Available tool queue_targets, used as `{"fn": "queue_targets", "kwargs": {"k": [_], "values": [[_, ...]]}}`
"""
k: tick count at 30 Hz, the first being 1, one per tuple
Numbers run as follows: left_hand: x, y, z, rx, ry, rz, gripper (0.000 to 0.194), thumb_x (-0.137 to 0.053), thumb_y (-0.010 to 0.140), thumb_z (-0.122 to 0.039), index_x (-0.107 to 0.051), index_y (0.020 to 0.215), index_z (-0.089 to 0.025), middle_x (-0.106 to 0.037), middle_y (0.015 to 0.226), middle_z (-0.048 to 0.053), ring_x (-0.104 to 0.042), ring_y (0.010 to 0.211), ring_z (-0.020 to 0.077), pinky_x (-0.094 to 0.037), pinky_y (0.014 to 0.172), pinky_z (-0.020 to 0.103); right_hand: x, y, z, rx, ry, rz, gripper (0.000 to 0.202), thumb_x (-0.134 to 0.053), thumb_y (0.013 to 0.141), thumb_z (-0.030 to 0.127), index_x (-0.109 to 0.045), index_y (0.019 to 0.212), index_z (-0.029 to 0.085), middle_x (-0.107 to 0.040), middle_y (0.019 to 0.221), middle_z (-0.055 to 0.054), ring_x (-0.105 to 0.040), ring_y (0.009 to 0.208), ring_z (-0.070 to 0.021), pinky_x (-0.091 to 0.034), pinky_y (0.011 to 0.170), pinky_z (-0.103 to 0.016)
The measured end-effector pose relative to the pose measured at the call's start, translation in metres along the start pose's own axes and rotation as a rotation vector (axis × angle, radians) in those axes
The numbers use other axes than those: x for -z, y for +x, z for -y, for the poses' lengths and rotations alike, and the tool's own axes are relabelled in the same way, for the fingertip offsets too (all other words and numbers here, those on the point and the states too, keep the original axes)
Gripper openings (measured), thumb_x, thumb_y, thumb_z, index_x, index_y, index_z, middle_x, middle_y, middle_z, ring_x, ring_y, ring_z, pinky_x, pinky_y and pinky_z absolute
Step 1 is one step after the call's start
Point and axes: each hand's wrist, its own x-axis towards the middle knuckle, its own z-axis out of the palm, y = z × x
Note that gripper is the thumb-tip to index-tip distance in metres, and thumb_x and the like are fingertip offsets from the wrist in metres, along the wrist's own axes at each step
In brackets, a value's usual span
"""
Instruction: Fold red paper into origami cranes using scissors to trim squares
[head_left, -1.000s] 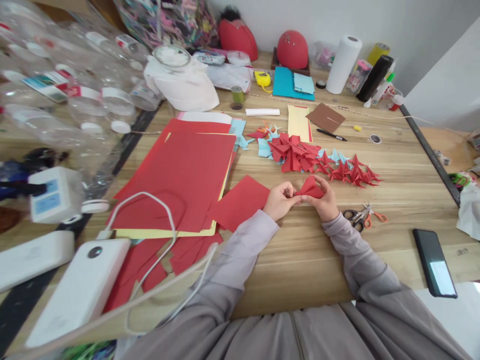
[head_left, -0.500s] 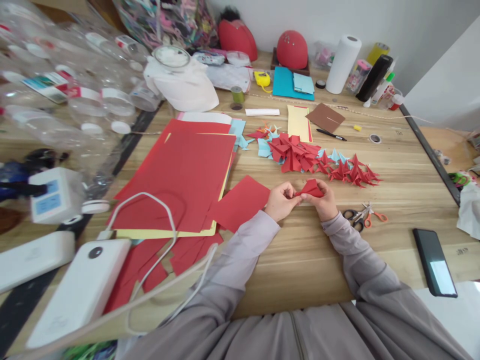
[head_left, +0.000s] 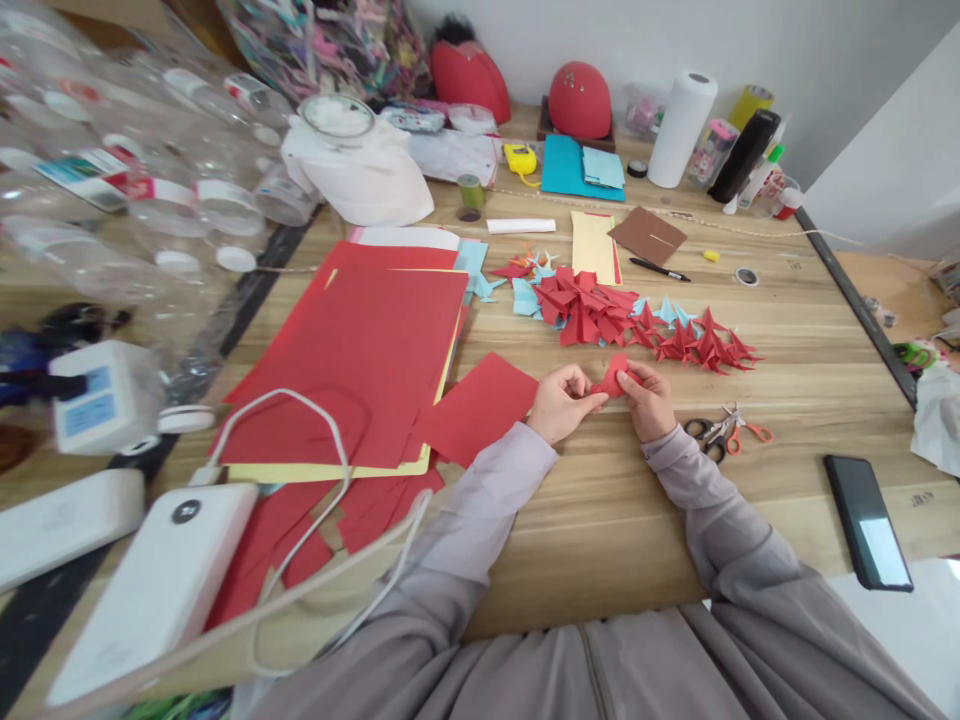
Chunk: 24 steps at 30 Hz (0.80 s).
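Note:
A small folded piece of red paper (head_left: 615, 376) is held up between both hands, just above the table. My left hand (head_left: 559, 402) pinches its left end between thumb and fingers. On the other side, my right hand (head_left: 649, 400) grips the paper with thumb and fingertips. Right behind the hands lies a heap of red folded paper pieces (head_left: 589, 305), with some light blue ones among them. A flat red paper sheet (head_left: 480, 408) lies beside my left hand. Two pairs of scissors (head_left: 727, 432), one black-handled and one orange-handled, rest to the right of my right hand.
Large red sheets (head_left: 367, 360) are stacked on the left, with red scraps (head_left: 382, 505) near them. A white power bank (head_left: 161, 590) with a cable sits front left, below many plastic bottles (head_left: 165, 205). A phone (head_left: 868, 522) lies at right. A pen (head_left: 660, 270) is beyond the heap.
My right thumb and fingers have shifted on the folded red paper, whose raised flap now looks narrower and more upright. My left hand keeps its pinch almost unmoved.

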Motion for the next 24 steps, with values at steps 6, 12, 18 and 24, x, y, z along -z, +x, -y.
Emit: {"fn": "queue_targets", "kwargs": {"k": [6,12,18,24], "values": [[0.0024,0.0010,-0.0006,0.032,0.024,-0.004,0.043,-0.078,0.051,-0.025,-0.036,0.057,-0.018,-0.047,0.054,-0.008,-0.055,0.045,0.0104,-0.045,0.046,0.024,0.0013,-0.0003,0.0017,0.011,-0.078,-0.039,0.047,-0.080,0.054,0.036,-0.062,0.095,0.020,-0.070,0.078,0.000,-0.064,0.068,-0.0146,-0.052,0.070,-0.030],[0.0022,0.0019,0.0009,0.043,0.031,0.023,0.039,-0.078,0.052,-0.026,-0.041,0.063,-0.018,-0.060,0.069,-0.003,-0.055,0.050,0.0083,-0.044,0.048,0.023,0.0024,-0.0012,0.0043,0.036,-0.139,-0.022,0.046,-0.080,0.054,0.036,-0.060,0.093,0.022,-0.066,0.068,0.004,-0.061,0.061,-0.0128,-0.052,0.065,-0.030],[0.0047,0.0034,0.0027,0.030,0.049,-0.001,0.039,-0.077,0.054,-0.023,-0.038,0.061,-0.018,-0.057,0.061,-0.004,-0.053,0.051,0.0084,-0.040,0.049,0.021,-0.0023,-0.0041,0.0087,0.050,-0.164,-0.013,0.046,-0.080,0.053,0.037,-0.061,0.091,0.022,-0.067,0.072,0.002,-0.062,0.065,-0.0138,-0.051,0.067,-0.030],[0.0069,0.0040,0.0030,0.015,0.051,0.012,0.042,-0.077,0.053,-0.022,-0.036,0.059,-0.018,-0.055,0.059,-0.005,-0.050,0.049,0.0078,-0.039,0.047,0.021,0.0010,-0.0023,0.0060,-0.010,-0.101,-0.009,0.047,-0.082,0.049,0.035,-0.062,0.089,0.022,-0.063,0.062,0.005,-0.059,0.056,-0.0120,-0.050,0.062,-0.029]]}}
